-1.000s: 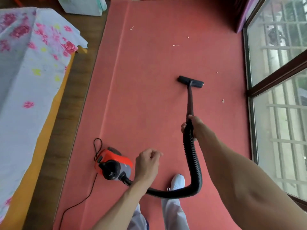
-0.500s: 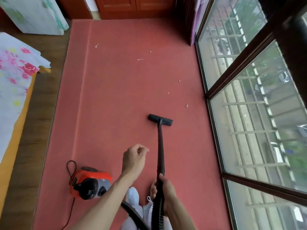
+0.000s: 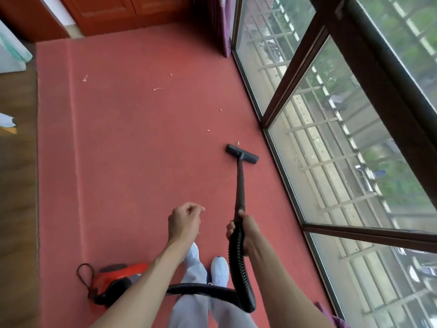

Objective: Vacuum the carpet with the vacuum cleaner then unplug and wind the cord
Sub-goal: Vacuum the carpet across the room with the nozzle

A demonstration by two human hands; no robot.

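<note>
Red carpet point(image 3: 132, 162) covers the floor between a strip of wood flooring point(image 3: 17, 185) on the left and tall glazed windows point(image 3: 331, 138) on the right. On it stands the floor nozzle point(image 3: 242, 156) of the vacuum — flat on the pile, close to the window frame, with a scrap of litter point(image 3: 238, 142) just beyond it. Its black wand point(image 3: 240, 185) slopes back to the right hand point(image 3: 246, 229), whose fingers are wrapped round the top of the ribbed hose point(image 3: 238, 268). The hose loops down and left, across white shoes point(image 3: 220, 271), to the red canister vacuum cleaner point(image 3: 115, 280), partly hidden by the left forearm; a black cord point(image 3: 82, 275) loops at its rear. The left hand point(image 3: 184, 221) hangs above the carpet, fingers loosely curled, grasping nothing. More scraps lie farther up — toward wooden cabinet doors point(image 3: 132, 10).
</note>
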